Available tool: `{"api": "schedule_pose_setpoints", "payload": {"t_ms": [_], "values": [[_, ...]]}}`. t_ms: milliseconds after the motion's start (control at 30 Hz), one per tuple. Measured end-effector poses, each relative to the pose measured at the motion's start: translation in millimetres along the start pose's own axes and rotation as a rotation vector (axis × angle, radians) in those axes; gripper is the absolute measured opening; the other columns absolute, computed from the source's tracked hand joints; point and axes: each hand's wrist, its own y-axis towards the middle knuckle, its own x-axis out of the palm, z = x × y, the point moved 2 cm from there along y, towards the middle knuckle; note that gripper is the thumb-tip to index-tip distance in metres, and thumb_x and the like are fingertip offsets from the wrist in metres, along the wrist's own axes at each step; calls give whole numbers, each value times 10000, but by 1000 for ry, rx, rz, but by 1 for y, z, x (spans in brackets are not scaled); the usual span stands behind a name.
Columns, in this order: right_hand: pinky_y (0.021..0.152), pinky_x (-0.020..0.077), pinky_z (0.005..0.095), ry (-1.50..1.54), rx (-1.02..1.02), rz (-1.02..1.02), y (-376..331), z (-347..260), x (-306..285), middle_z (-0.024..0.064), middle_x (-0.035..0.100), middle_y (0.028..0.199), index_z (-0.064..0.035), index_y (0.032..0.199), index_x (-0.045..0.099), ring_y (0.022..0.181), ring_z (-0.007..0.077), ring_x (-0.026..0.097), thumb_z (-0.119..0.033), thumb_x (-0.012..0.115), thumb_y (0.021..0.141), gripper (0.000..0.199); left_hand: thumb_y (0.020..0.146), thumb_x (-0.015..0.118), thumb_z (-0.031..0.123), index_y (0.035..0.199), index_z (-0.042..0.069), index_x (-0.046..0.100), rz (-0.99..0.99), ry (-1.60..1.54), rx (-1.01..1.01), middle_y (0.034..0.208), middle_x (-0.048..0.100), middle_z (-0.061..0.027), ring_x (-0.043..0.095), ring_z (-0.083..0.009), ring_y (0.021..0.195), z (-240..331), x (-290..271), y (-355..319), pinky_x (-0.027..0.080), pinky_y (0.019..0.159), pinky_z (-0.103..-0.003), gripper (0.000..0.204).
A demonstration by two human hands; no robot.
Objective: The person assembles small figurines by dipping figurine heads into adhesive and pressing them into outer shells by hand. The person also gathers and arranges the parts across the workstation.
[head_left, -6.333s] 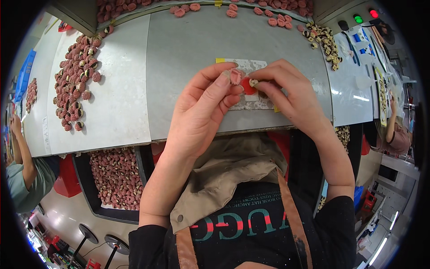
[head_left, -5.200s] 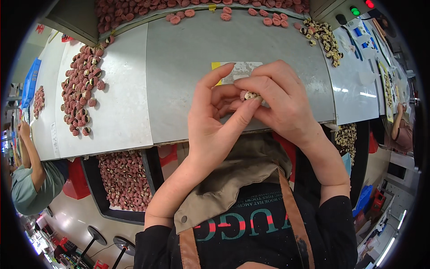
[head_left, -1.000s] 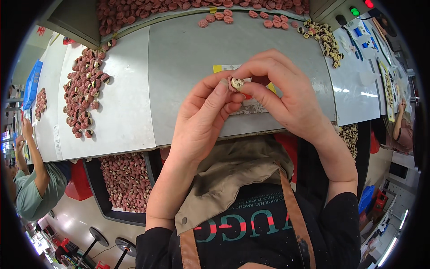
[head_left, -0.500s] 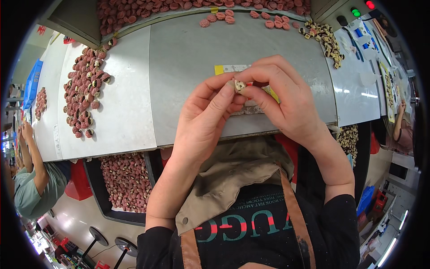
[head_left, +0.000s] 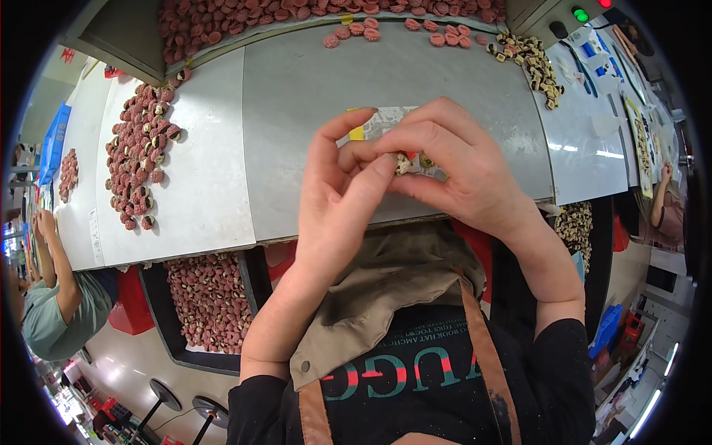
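Grey table point(head_left: 311, 96) fills the upper frame; a pile of red discs point(head_left: 141, 148) lies upper left. At centre, left hand point(head_left: 341, 200) and right hand point(head_left: 460, 170) meet, fingertips of both pinching one small pale part point(head_left: 404, 163) above the table.

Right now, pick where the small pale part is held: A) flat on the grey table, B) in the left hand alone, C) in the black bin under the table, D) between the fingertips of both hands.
D: the part sits pinched between the left hand and right hand, raised above the table.
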Motion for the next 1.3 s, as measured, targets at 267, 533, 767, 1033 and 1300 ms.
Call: {"api": "schedule_pose_setpoints", "payload": {"t_ms": [267,533,767,1033,1300], "values": [[631,482,319,-206,-89,109,-9,9,3,53,584,868,-72,907,616,756,235,576,-32,781,592,358,874,594,-11,1347,6,341,-10,253,198,1036,561,-95,565,-114,936,-17,7,1,488,809,-239,537],[632,476,350,-175,-123,86,0,0,15,66,578,856,-61,930,604,757,257,574,-9,755,586,379,875,591,-12,1294,1,405,0,245,156,1008,561,-70,574,-99,904,-7,-3,-5,494,777,-226,458],[794,467,364,-232,89,-21,8,-65,17,126,571,995,-28,1058,591,901,275,564,-84,745,689,403,872,643,73,1223,1,484,9,257,251,966,622,-110,633,-173,835,45,-34,-51,520,739,-300,392],[879,392,297,-48,359,114,-45,-50,-23,92,500,1143,4,1201,522,918,167,479,-213,629,897,388,792,702,184,962,91,633,346,1770,748,1135,577,-121,555,-323,1042,141,-168,-41,463,881,-421,206],[895,387,278,15,401,191,-74,-31,-59,76,497,1144,14,1216,512,916,138,468,-112,555,943,304,885,602,249,1119,154,614,635,2125,551,1193,576,-56,484,-257,1182,190,-248,-19,339,1015,-426,254]]}}
